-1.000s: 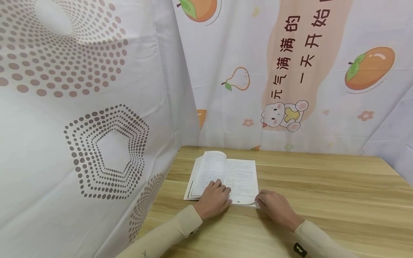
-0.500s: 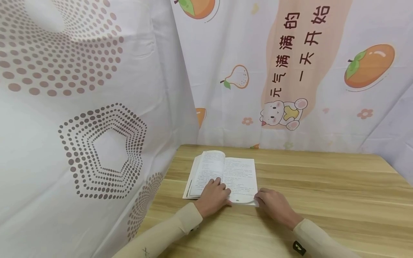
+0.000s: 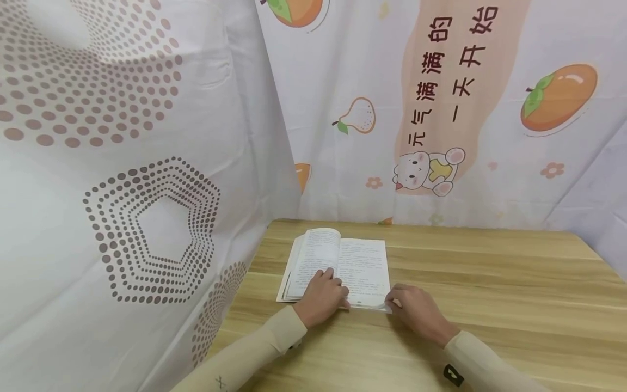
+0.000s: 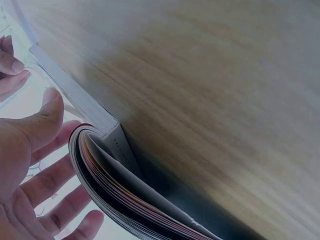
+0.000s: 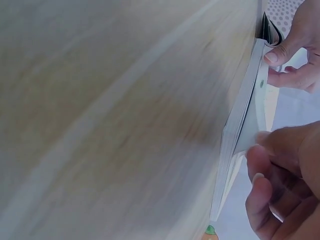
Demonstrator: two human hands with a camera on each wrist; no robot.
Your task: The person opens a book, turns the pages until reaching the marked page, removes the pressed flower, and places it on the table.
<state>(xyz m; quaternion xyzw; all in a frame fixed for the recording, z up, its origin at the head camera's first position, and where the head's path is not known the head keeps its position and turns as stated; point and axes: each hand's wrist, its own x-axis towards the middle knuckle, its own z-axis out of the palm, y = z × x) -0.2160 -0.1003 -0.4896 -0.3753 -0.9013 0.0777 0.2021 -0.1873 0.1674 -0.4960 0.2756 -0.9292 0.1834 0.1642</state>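
Observation:
An open book lies on the wooden table, its left-hand pages arching up near the spine. My left hand rests on the lower part of the left page close to the spine. In the left wrist view, its fingers extend over the curved pages and the thumb lies over the book's lower edge. At the lower right corner, my right hand pinches a page between thumb and forefinger. The right wrist view shows that page raised at the corner, with a gap above the page block.
The wooden table stretches to the right of the book. A white curtain with dotted patterns hangs along the left side. Behind the table hangs another curtain with fruit prints.
The head view has shifted slightly, so the whole scene sits a little further left and higher. Both hands keep their places on the book, the right still pinching the page corner.

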